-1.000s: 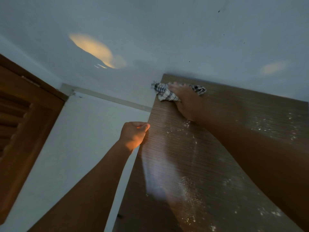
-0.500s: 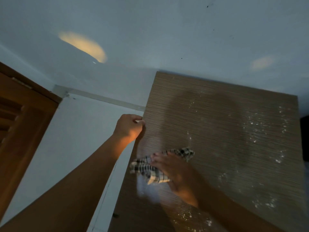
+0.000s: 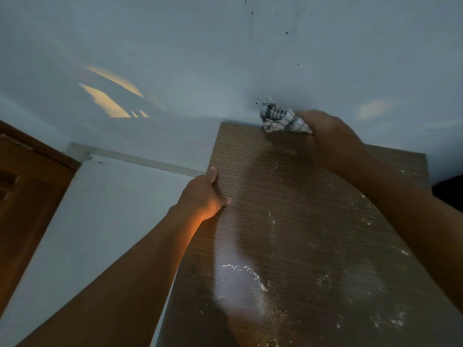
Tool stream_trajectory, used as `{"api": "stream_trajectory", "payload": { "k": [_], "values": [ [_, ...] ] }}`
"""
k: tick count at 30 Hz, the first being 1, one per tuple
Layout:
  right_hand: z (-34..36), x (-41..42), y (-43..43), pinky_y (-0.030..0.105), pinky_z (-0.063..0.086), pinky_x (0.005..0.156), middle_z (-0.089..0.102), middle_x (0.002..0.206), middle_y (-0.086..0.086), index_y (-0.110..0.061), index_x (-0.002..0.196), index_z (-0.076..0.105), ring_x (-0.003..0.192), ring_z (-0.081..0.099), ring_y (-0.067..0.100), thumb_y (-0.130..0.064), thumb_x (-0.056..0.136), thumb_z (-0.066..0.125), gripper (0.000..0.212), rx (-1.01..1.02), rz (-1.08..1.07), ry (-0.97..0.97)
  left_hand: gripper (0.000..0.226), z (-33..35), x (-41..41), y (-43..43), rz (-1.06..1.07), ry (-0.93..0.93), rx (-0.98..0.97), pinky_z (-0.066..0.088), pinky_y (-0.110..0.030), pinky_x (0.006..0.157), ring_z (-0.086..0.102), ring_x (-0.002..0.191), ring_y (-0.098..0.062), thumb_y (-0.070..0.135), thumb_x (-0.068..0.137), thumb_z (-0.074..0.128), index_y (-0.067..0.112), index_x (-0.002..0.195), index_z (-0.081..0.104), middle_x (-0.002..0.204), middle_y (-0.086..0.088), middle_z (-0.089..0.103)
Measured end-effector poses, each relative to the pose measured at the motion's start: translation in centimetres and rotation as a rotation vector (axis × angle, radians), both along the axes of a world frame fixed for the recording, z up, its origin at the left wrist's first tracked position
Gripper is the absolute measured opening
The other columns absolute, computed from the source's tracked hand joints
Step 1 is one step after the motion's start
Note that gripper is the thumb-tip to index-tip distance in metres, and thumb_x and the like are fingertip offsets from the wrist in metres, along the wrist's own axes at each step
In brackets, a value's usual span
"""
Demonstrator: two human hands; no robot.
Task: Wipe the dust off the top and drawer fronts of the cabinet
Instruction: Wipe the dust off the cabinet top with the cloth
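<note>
The brown wood-grain cabinet top (image 3: 288,209) fills the lower right, speckled with white dust, thickest near the front. My right hand (image 3: 328,131) is closed on a checked black-and-white cloth (image 3: 280,118) at the far edge of the top, against the wall. My left hand (image 3: 204,194) grips the top's left edge, thumb lying on the surface and fingers wrapped over the side. The drawer fronts are out of sight.
A pale wall (image 3: 225,58) rises right behind the cabinet. A white floor (image 3: 87,221) with a light skirting strip (image 3: 140,159) lies to the left, and a brown wooden door (image 3: 22,196) stands at the far left. A bright light patch falls on the cabinet's front.
My right hand swept the cloth from the near left part of the top back to the far edge, more to the right than a second ago. My left hand stayed on the left edge.
</note>
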State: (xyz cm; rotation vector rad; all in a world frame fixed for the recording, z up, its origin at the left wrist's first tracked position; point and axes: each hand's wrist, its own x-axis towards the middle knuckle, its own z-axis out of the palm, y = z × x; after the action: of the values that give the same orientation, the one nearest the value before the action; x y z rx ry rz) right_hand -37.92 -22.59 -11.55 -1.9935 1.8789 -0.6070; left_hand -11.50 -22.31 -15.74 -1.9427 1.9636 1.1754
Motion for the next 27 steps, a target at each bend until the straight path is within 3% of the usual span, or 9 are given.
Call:
{"api": "stream_trajectory", "payload": {
  "k": [3, 6, 9, 14, 17, 20, 22, 25, 27],
  "values": [
    [-4.1, -0.8, -2.3, 0.039, 0.043, 0.093, 0.060, 0.123, 0.011, -0.020, 0.127, 0.057, 0.112, 0.055, 0.031, -0.023, 0.092, 0.044, 0.038, 0.113, 0.008, 0.079, 0.092, 0.0, -0.2, 0.0, 0.025, 0.001, 0.010, 0.030, -0.039, 0.115, 0.035, 0.140, -0.027, 0.036, 0.083, 0.071, 0.025, 0.154, 0.014, 0.154, -0.010, 0.034],
    [-8.4, -0.7, -1.4, 0.039, 0.037, 0.107, 0.056, 0.135, 0.006, -0.017, 0.133, 0.053, 0.125, 0.050, 0.025, -0.025, 0.095, 0.039, 0.041, 0.073, 0.031, 0.070, 0.091, -0.1, -0.1, 0.1, 0.036, 0.011, -0.003, 0.031, -0.039, 0.115, 0.036, 0.140, -0.027, 0.035, 0.083, 0.072, 0.026, 0.153, 0.016, 0.154, -0.010, 0.036],
    [-9.4, 1.1, 0.8, 0.042, 0.036, 0.110, 0.052, 0.142, -0.001, -0.026, 0.138, 0.048, 0.132, 0.044, 0.018, -0.029, 0.098, 0.039, 0.041, 0.049, -0.154, -0.030, 0.090, -0.1, -0.1, 0.3, 0.070, 0.039, -0.007, 0.031, -0.038, 0.115, 0.036, 0.140, -0.026, 0.032, 0.083, 0.073, 0.026, 0.153, 0.018, 0.155, -0.008, 0.034],
    [-9.0, 6.4, 9.3, 0.043, 0.026, 0.116, 0.048, 0.144, 0.005, -0.014, 0.139, 0.048, 0.136, 0.038, 0.020, -0.006, 0.091, 0.054, 0.050, 0.040, -0.076, -0.130, 0.090, -0.1, -0.2, 0.2, 0.078, 0.046, -0.024, 0.033, -0.035, 0.113, 0.039, 0.139, -0.025, 0.031, 0.081, 0.074, 0.023, 0.153, 0.021, 0.154, -0.007, 0.036],
    [-8.7, 8.9, 14.4, 0.029, 0.011, 0.118, 0.041, 0.144, -0.007, -0.015, 0.138, 0.048, 0.137, 0.028, 0.007, -0.017, 0.091, 0.048, 0.047, 0.050, -0.027, -0.154, 0.090, -0.1, -0.2, 0.2, 0.078, 0.047, -0.030, 0.033, -0.034, 0.113, 0.039, 0.138, -0.026, 0.029, 0.081, 0.075, 0.021, 0.152, 0.022, 0.153, -0.008, 0.037],
    [-8.8, 11.4, 18.7, 0.033, 0.020, 0.117, 0.049, 0.142, -0.004, -0.017, 0.135, 0.048, 0.136, 0.031, 0.008, -0.010, 0.084, 0.055, 0.052, 0.075, 0.030, -0.152, 0.090, 0.0, -0.1, 0.1, 0.048, 0.040, -0.032, 0.027, -0.034, 0.115, 0.033, 0.142, -0.026, 0.030, 0.081, 0.075, 0.019, 0.152, 0.022, 0.156, -0.008, 0.032],
    [-8.9, 12.3, 21.3, 0.034, 0.021, 0.116, 0.052, 0.140, 0.000, -0.018, 0.133, 0.045, 0.135, 0.035, 0.012, -0.012, 0.078, 0.045, 0.055, 0.083, 0.070, -0.152, 0.090, 0.1, -0.2, 0.2, 0.013, 0.029, -0.042, 0.025, -0.034, 0.115, 0.031, 0.143, -0.026, 0.030, 0.082, 0.074, 0.015, 0.153, 0.021, 0.157, -0.010, 0.030],
    [-8.4, 13.1, 23.7, 0.029, 0.018, 0.117, 0.047, 0.143, -0.004, -0.019, 0.136, 0.042, 0.138, 0.033, 0.008, -0.020, 0.087, 0.050, 0.050, 0.104, 0.119, -0.236, 0.094, 0.5, -1.0, 0.8, -0.071, -0.067, -0.100, 0.029, -0.039, 0.114, 0.031, 0.141, -0.031, 0.037, 0.078, 0.076, 0.012, 0.151, 0.024, 0.156, -0.014, 0.025],
    [-7.1, 13.1, 24.1, 0.030, 0.036, 0.109, 0.057, 0.135, -0.003, -0.019, 0.133, 0.049, 0.127, 0.047, 0.007, -0.012, 0.082, 0.056, 0.052, 0.088, 0.045, -0.304, 0.095, 0.7, -2.0, 1.4, -0.165, -0.131, -0.144, 0.030, -0.045, 0.114, 0.023, 0.143, -0.034, 0.043, 0.074, 0.077, 0.014, 0.150, 0.027, 0.158, -0.014, 0.014]
  ]
}}
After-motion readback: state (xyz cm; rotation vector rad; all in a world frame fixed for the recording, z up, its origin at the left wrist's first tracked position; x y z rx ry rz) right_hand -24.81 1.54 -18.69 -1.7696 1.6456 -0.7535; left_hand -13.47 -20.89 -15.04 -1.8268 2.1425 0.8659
